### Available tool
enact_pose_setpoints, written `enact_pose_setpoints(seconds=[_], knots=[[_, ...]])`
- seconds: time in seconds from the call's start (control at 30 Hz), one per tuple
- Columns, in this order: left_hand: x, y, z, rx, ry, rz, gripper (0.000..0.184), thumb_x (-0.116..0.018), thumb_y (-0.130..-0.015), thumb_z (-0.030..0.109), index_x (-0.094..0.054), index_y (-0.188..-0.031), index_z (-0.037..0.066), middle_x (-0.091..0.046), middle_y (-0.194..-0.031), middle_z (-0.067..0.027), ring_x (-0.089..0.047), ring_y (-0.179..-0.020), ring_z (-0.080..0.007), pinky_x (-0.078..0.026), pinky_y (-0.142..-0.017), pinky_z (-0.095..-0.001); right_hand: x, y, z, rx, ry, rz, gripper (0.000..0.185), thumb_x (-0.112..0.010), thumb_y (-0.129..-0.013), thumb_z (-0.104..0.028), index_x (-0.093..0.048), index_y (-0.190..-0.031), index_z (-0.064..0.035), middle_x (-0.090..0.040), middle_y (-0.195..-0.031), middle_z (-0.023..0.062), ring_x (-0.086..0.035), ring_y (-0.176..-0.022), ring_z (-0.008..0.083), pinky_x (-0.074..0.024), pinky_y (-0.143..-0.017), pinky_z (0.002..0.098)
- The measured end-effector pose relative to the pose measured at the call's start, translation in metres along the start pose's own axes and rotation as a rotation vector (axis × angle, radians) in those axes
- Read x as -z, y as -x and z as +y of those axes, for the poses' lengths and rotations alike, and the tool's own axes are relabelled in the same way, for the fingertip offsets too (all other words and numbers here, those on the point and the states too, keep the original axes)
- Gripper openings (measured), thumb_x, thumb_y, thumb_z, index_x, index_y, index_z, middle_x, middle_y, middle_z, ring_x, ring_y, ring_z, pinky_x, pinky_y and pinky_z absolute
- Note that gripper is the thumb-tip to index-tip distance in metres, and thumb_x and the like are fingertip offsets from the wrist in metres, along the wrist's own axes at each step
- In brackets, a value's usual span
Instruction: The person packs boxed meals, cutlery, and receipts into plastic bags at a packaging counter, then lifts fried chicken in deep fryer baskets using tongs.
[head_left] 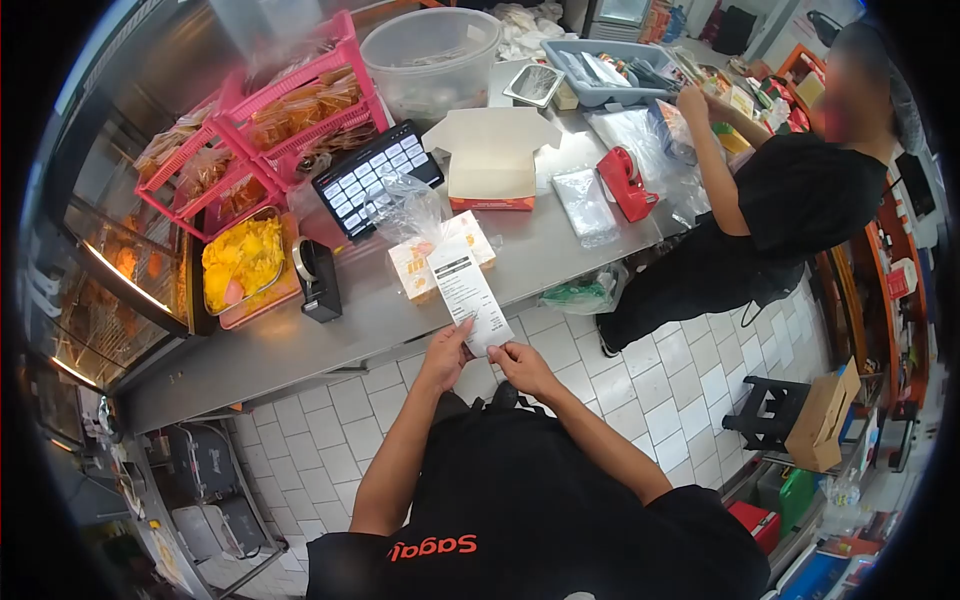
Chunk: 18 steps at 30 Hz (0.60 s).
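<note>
A long white printed receipt point(468, 290) is stretched out over the counter's front edge. My left hand point(446, 354) pinches its lower left edge, and my right hand point(524, 366) pinches the lower right corner. Behind the receipt's upper part sits a white and orange patterned box point(410, 268) in a clear plastic bag point(410, 205), partly covered by the paper. An open cardboard food box point(490, 175) with its lid up stands further back. To the left, a tablet point(378, 180) is propped up with a grid of buttons on its screen.
Pink baskets point(215, 125) of bagged food, a tray of yellow food point(243, 262) and a black device point(318, 280) stand left. A red tape dispenser point(627, 185) and plastic bags point(585, 205) lie right. A person in black point(790, 190) works at the right end.
</note>
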<state>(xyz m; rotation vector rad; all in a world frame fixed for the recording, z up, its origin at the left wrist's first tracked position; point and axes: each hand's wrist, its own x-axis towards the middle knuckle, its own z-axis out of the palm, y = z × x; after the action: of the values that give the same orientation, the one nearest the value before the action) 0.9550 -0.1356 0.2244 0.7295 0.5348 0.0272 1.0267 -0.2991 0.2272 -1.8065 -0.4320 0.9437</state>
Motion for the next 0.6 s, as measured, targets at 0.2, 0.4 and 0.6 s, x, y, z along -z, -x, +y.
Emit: enact_pose_setpoints(seconds=[0.2,0.4,0.6], knots=[[-0.013,-0.015,0.040,-0.576,-0.867,0.691,0.036,-0.068,-0.086,0.036,-0.062,-0.095,0.002,-0.066,-0.095,-0.0093,-0.061,-0.083,-0.0196,-0.048,-0.075,-0.0359,0.007,-0.004,0.021,-0.014,-0.027,-0.051,0.034,-0.057,-0.095,-0.036,-0.067,-0.090,-0.0043,-0.050,-0.069,-0.0037,-0.043,-0.065,0.0060,-0.0358,-0.059,0.0240],[-0.034,-0.080,0.100,-0.730,-1.757,0.905,0.035,-0.062,-0.087,0.038,-0.063,-0.093,0.004,-0.062,-0.100,-0.0174,-0.052,-0.101,-0.0312,-0.038,-0.088,-0.0443,0.012,-0.021,0.049,-0.112,-0.166,-0.164,0.031,-0.057,-0.093,-0.033,-0.068,-0.094,-0.0047,-0.054,-0.069,-0.0015,-0.049,-0.067,0.0093,-0.0415,-0.065,0.0274],[-0.017,-0.114,0.106,-0.837,-1.587,0.519,0.045,-0.043,-0.097,0.036,-0.062,-0.089,-0.005,-0.061,-0.077,-0.0297,-0.059,-0.075,-0.0483,-0.046,-0.068,-0.0510,0.018,-0.025,0.064,-0.068,0.010,-0.035,0.022,-0.057,-0.092,-0.023,-0.066,-0.099,-0.0038,-0.056,-0.070,0.0000,-0.049,-0.064,0.0104,-0.0401,-0.061,0.0269]])
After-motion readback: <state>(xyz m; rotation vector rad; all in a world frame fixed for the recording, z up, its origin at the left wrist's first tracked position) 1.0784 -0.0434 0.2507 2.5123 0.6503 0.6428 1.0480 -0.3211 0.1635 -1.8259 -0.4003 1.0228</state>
